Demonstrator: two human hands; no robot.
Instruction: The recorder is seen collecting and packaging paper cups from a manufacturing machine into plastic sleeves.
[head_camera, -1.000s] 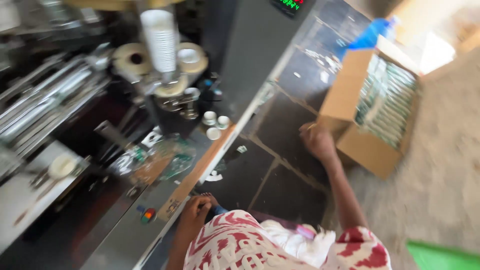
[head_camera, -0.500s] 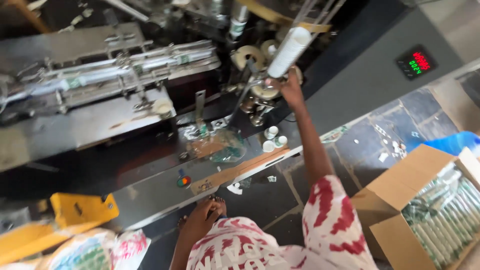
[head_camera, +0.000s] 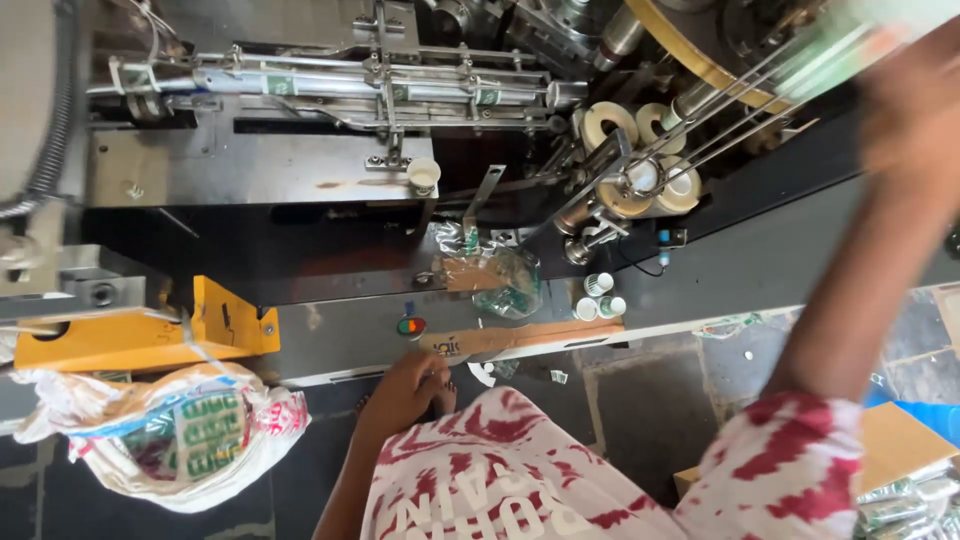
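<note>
Seen from above: the left hand rests with loose fingers on the machine's grey counter edge, lower centre. The right hand, blurred at upper right, reaches toward the cup stack; its grip cannot be told. A steady, straight feed would likely serve best.

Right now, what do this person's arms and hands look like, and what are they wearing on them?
Both hands are bare: no gloves, rings or watch show. The left hand and forearm are uncovered below a short sleeve. The right hand is blurred at the top edge, its long arm also uncovered. The shirt is white with dark red tie-dye blotches and pale lettering, and its right sleeve ends above the elbow.
</note>
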